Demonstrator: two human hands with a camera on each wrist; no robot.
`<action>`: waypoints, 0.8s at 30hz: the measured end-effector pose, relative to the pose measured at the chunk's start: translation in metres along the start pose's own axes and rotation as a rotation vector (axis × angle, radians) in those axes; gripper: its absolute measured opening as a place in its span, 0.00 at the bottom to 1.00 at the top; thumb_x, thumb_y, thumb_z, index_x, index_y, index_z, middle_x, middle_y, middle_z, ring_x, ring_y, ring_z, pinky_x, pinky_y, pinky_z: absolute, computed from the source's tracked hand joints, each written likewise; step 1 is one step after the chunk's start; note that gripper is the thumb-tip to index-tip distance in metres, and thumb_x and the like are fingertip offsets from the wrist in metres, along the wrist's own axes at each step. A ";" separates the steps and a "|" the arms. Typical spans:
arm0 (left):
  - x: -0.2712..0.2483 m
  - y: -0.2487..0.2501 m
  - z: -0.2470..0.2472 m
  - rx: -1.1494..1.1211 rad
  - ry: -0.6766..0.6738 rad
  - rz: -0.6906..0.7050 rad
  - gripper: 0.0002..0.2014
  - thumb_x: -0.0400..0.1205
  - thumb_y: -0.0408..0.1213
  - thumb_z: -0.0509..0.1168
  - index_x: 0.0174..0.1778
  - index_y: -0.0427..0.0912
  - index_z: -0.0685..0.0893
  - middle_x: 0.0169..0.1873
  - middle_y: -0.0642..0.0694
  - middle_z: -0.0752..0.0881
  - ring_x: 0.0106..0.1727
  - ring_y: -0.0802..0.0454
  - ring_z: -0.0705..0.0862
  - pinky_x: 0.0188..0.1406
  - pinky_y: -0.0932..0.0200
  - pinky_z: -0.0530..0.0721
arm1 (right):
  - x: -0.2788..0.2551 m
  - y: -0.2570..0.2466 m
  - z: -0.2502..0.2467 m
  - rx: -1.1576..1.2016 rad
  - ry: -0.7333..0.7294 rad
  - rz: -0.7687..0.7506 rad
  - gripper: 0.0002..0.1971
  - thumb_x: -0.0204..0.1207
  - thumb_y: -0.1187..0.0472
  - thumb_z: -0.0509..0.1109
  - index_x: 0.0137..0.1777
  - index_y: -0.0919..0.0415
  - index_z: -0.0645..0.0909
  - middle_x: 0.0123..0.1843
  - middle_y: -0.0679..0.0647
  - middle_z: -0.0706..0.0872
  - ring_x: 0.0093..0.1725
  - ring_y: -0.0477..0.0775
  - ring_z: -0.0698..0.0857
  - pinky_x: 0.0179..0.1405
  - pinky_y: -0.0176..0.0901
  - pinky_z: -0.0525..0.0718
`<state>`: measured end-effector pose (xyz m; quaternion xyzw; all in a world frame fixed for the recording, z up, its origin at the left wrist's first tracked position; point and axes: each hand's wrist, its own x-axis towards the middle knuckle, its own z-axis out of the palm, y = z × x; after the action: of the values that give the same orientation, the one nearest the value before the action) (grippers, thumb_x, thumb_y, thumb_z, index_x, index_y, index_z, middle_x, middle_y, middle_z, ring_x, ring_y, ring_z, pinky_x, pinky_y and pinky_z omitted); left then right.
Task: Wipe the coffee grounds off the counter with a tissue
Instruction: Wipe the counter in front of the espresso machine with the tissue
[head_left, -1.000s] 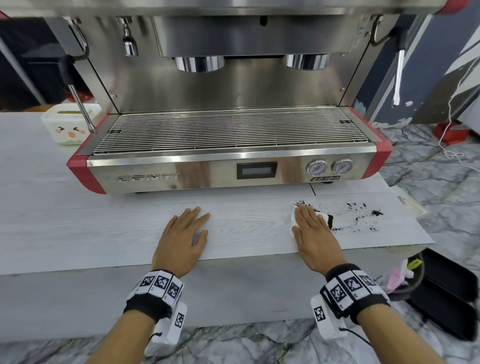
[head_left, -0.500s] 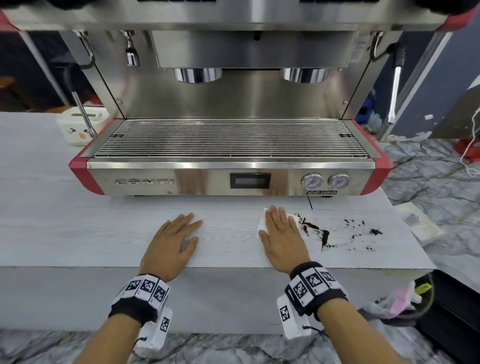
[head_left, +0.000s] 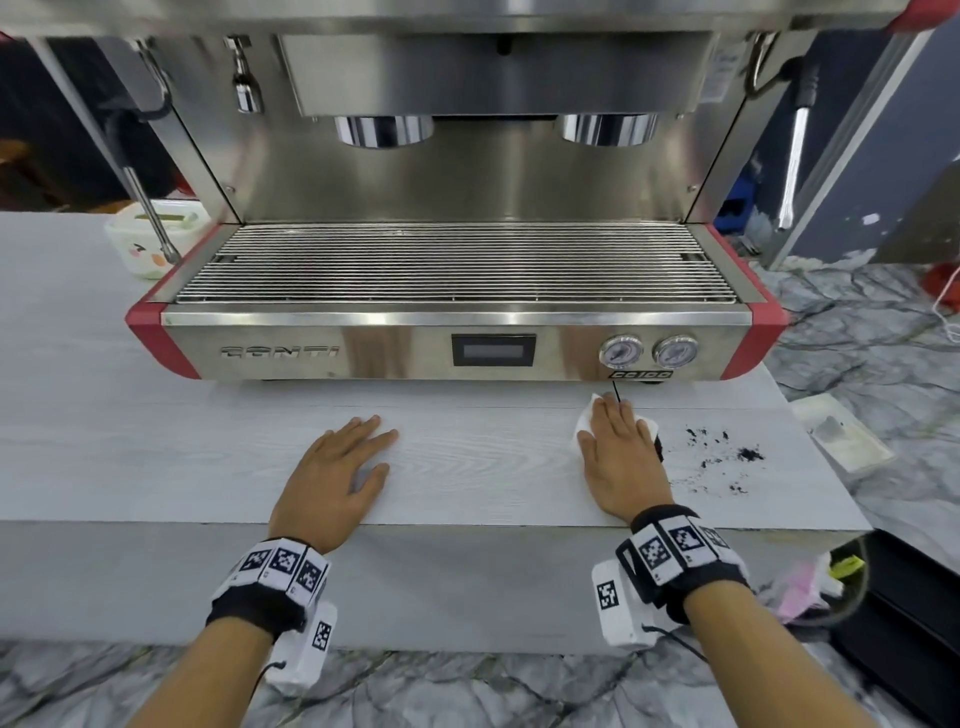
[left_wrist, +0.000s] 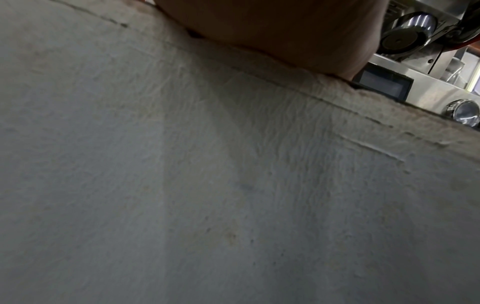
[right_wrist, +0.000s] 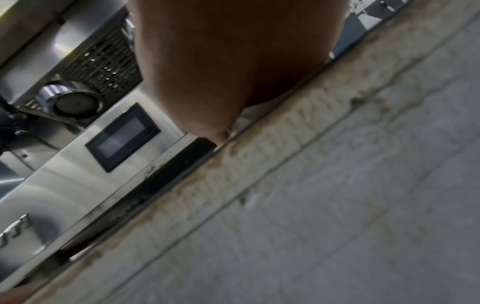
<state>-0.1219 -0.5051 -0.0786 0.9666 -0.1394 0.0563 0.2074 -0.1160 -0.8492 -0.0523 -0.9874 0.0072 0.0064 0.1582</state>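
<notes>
In the head view, dark coffee grounds (head_left: 727, 457) lie scattered on the pale wood-grain counter (head_left: 156, 457), right of centre. My right hand (head_left: 615, 452) lies flat with straight fingers on a white tissue (head_left: 586, 418), pressing it to the counter just left of the grounds. A dark smear of grounds (head_left: 658, 448) sits against the tissue's right edge. My left hand (head_left: 337, 473) rests flat and open on the counter, well to the left, holding nothing. Both wrist views show only the heel of a hand and the counter's front face.
A steel and red espresso machine (head_left: 467, 353) stands right behind the hands, its front close to my right fingertips. A small white container (head_left: 140, 249) sits at the back left. The counter's right end (head_left: 831, 467) is just past the grounds, with a bin (head_left: 810, 587) below.
My right hand slid the tissue left over the counter, then back right and a little towards the machine. The dark streak beside the tissue is gone; fewer grounds remain. My left hand stayed put.
</notes>
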 end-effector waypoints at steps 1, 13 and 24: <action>0.000 0.000 0.000 0.000 0.001 0.001 0.25 0.81 0.56 0.49 0.75 0.62 0.70 0.79 0.58 0.66 0.81 0.63 0.59 0.80 0.60 0.50 | -0.002 -0.003 -0.002 0.029 0.013 -0.017 0.27 0.86 0.56 0.47 0.82 0.65 0.52 0.85 0.60 0.53 0.84 0.59 0.50 0.82 0.54 0.49; 0.000 0.001 -0.001 -0.007 0.005 0.002 0.26 0.80 0.57 0.48 0.75 0.60 0.71 0.78 0.57 0.68 0.81 0.60 0.61 0.81 0.57 0.53 | -0.029 -0.027 0.023 -0.104 -0.060 -0.177 0.41 0.72 0.43 0.26 0.83 0.63 0.47 0.86 0.58 0.48 0.85 0.57 0.46 0.82 0.51 0.43; 0.000 0.003 -0.003 -0.028 -0.001 0.000 0.27 0.80 0.58 0.48 0.75 0.59 0.71 0.78 0.55 0.68 0.81 0.57 0.61 0.81 0.57 0.52 | -0.027 0.022 -0.002 -0.028 -0.043 -0.039 0.28 0.86 0.53 0.46 0.83 0.64 0.47 0.86 0.59 0.49 0.85 0.57 0.47 0.82 0.53 0.46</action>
<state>-0.1231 -0.5069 -0.0748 0.9637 -0.1403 0.0536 0.2208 -0.1436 -0.8700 -0.0568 -0.9891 -0.0154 0.0247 0.1446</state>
